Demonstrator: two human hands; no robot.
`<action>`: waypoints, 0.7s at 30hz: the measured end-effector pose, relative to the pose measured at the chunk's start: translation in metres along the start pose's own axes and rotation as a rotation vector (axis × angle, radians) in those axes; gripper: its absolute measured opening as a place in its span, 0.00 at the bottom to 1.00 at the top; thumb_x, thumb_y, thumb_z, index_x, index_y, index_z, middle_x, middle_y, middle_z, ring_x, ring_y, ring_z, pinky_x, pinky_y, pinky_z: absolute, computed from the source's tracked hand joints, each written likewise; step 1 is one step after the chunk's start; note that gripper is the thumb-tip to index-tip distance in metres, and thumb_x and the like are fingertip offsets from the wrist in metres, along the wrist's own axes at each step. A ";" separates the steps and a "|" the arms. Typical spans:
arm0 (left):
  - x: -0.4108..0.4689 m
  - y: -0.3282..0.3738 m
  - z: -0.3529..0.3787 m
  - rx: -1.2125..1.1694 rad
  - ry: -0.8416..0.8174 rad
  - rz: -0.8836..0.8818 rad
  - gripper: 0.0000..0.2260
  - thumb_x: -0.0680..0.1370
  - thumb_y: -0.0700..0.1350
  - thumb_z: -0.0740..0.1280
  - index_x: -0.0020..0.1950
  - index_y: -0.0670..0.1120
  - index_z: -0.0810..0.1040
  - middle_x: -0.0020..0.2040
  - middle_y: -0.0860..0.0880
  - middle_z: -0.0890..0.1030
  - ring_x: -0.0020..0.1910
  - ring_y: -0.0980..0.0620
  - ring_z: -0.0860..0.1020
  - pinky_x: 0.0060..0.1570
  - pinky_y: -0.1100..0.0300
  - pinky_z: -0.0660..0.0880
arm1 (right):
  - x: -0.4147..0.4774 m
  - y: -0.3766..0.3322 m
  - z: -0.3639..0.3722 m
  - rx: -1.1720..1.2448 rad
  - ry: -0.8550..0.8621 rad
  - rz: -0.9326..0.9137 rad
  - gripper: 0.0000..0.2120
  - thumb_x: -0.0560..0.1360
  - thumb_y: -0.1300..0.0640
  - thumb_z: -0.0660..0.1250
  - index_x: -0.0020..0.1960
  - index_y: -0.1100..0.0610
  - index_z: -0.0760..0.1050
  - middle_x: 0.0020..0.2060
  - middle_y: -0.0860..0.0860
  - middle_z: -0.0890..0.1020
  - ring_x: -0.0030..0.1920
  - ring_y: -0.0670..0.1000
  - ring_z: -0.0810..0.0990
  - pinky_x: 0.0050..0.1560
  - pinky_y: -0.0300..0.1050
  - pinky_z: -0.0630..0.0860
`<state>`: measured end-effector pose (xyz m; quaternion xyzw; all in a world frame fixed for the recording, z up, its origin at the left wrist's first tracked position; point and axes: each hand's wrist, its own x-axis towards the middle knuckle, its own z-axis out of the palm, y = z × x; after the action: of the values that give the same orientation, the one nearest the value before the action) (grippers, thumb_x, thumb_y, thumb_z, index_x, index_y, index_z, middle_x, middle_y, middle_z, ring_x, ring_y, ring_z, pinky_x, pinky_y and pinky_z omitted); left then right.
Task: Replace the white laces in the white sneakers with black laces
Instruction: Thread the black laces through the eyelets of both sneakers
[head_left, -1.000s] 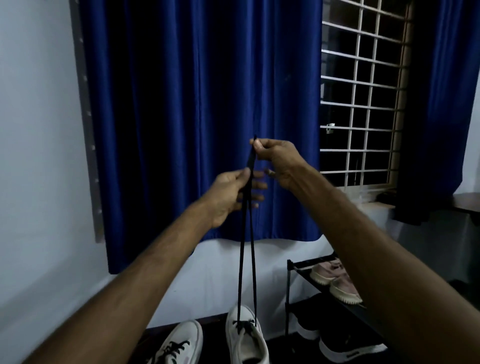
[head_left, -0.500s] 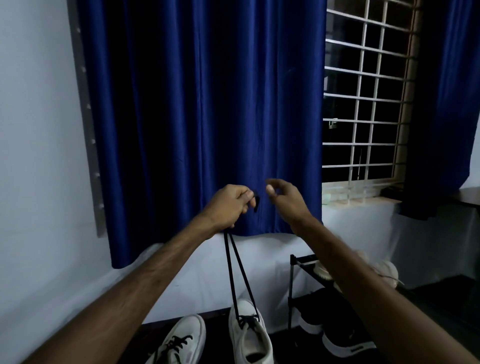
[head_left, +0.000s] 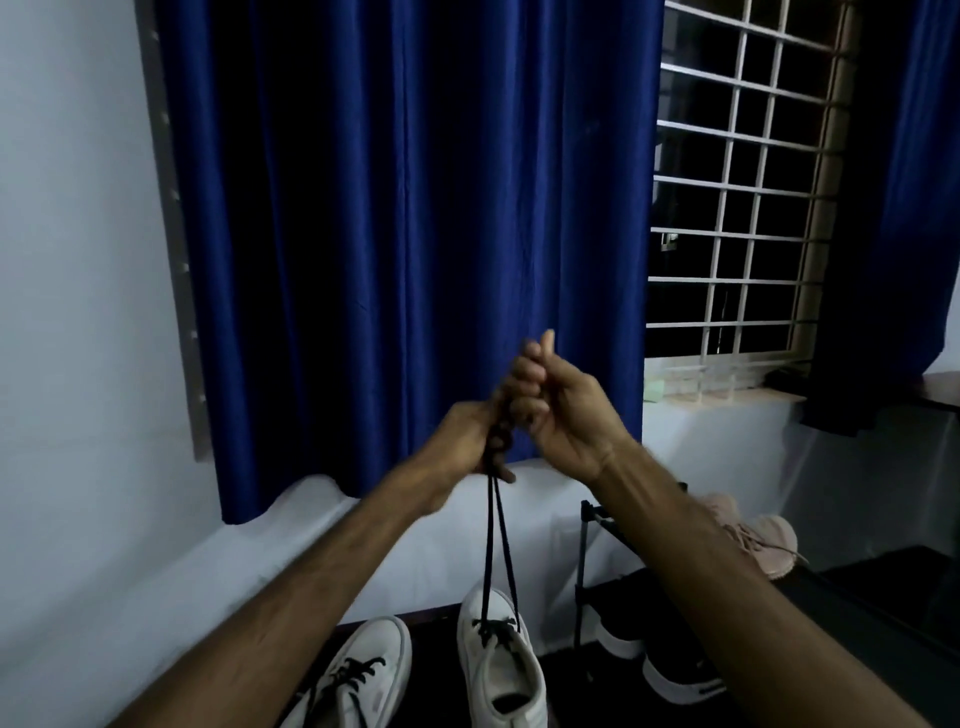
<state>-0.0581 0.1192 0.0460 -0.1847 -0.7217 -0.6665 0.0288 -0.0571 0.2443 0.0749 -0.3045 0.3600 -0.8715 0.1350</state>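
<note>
Above the sneaker (head_left: 498, 670), our left hand (head_left: 462, 441) grips both black lace (head_left: 487, 551) strands taut, likely evening them; our right hand (head_left: 563, 410) curls alongside, hold unclear.

Open air runs left of the black laces (head_left: 487, 545) as far as the wall (head_left: 78, 312). The blue curtain (head_left: 405, 234) hangs behind. The shoe rack (head_left: 582, 571) stands near the right sneaker (head_left: 498, 670), with the left sneaker (head_left: 358, 670) just beside.

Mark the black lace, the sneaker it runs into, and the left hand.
Black lace (head_left: 487, 545), head view, left hanging strand.
Sneaker (head_left: 498, 670), head view, white upper.
Left hand (head_left: 465, 441), head view, back of hand.
</note>
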 end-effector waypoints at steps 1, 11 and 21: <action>-0.006 -0.009 0.004 -0.017 -0.046 -0.030 0.15 0.84 0.47 0.56 0.40 0.44 0.72 0.29 0.50 0.67 0.25 0.54 0.69 0.37 0.52 0.80 | 0.005 0.005 -0.001 -0.030 0.044 -0.095 0.18 0.84 0.51 0.51 0.43 0.57 0.73 0.32 0.50 0.79 0.32 0.45 0.77 0.32 0.34 0.76; -0.032 -0.083 -0.024 0.311 -0.046 -0.088 0.14 0.85 0.45 0.55 0.42 0.45 0.74 0.40 0.47 0.77 0.40 0.55 0.75 0.38 0.75 0.70 | -0.027 0.079 -0.104 -1.570 0.114 0.078 0.18 0.83 0.51 0.54 0.37 0.55 0.69 0.31 0.48 0.75 0.30 0.49 0.73 0.38 0.54 0.75; -0.038 -0.120 0.009 -0.100 0.053 -0.119 0.12 0.84 0.41 0.54 0.53 0.44 0.77 0.47 0.47 0.81 0.43 0.56 0.80 0.44 0.66 0.75 | -0.042 0.097 -0.084 0.079 0.113 0.284 0.18 0.81 0.49 0.55 0.39 0.57 0.75 0.25 0.47 0.67 0.26 0.45 0.66 0.28 0.37 0.70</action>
<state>-0.0578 0.1142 -0.0798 -0.1249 -0.6960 -0.7071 -0.0010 -0.0757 0.2402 -0.0585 -0.1955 0.3718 -0.8728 0.2486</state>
